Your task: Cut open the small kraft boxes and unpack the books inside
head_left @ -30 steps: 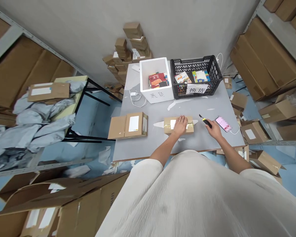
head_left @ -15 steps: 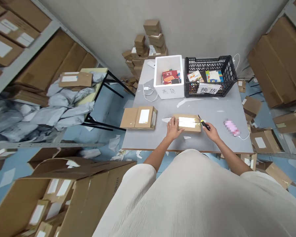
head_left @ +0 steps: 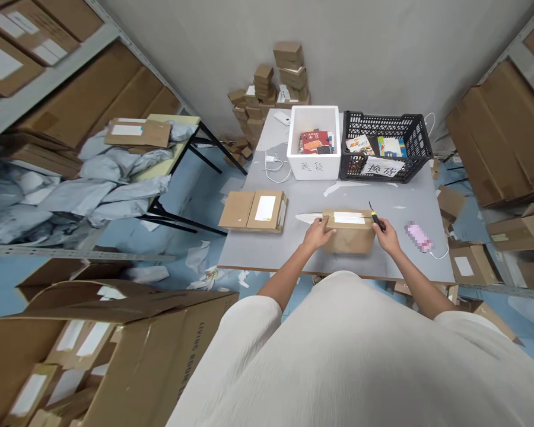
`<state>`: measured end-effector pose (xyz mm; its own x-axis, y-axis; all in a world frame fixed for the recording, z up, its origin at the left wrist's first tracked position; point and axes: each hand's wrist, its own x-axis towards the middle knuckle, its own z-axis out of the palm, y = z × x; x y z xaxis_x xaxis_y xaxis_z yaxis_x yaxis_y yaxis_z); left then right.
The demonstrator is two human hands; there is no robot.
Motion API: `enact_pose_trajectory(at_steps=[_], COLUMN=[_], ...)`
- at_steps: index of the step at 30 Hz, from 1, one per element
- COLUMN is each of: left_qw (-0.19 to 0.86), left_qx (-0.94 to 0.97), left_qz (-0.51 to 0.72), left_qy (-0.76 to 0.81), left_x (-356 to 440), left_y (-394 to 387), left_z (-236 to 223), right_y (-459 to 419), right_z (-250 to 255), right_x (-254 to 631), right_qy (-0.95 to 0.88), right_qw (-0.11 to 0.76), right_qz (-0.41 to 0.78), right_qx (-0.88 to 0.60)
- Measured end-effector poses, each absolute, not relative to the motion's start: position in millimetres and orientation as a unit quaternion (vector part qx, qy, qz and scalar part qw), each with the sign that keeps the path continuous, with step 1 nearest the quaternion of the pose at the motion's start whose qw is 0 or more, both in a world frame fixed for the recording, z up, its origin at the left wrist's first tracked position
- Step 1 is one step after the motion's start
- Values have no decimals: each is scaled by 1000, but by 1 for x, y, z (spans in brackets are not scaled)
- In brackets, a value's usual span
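A small cardboard box [head_left: 349,242] with a white label on its upper face is tilted up near the front of the grey table [head_left: 258,252]. Its brown side faces me. My left hand [head_left: 318,235] grips the box's left end, thumb on the near side. A utility knife [head_left: 377,220], black and yellow with its blade out, is held in my right hand [head_left: 387,239]. That hand is also against the right end of the box, and the blade points up and away from the cardboard.
Left on the table is another labelled cardboard box [head_left: 265,214]. Behind stand a white foam box [head_left: 314,167] and a black plastic crate [head_left: 353,172], both holding books. A pixelated pink object [head_left: 419,236] with a cable lies right. A large carton [head_left: 169,338] stands at lower left.
The box has tipped so its side now faces me. My left hand has shifted to grip its left end, and my right hand, still holding the knife, has come against the right end.
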<state>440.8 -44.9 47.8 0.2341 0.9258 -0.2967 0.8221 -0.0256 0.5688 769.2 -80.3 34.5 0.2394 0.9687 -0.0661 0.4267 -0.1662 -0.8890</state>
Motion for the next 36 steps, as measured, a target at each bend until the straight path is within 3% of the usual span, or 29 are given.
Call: enact_pose_trajectory(at_steps=[4,11,21,36], left_qw=[346,401,427,367], left_qx=[694,643,640,586], left_qz=[68,153,102,172], left_qy=[628,635,631,701], left_x=[451,455,450,455], left_y=[-33,-31,-47,-42], left_z=[49,26,11,61], right_y=[-71,-84,-92,-76], right_z=[27,8,-19,23], right_x=[776,772,771,782], right_qy=[-479,-472,-466,-479], right_qw=[385,377,352,388], right_qz=[362,361,407,346], right_qx=[-701,-710,-702,-707])
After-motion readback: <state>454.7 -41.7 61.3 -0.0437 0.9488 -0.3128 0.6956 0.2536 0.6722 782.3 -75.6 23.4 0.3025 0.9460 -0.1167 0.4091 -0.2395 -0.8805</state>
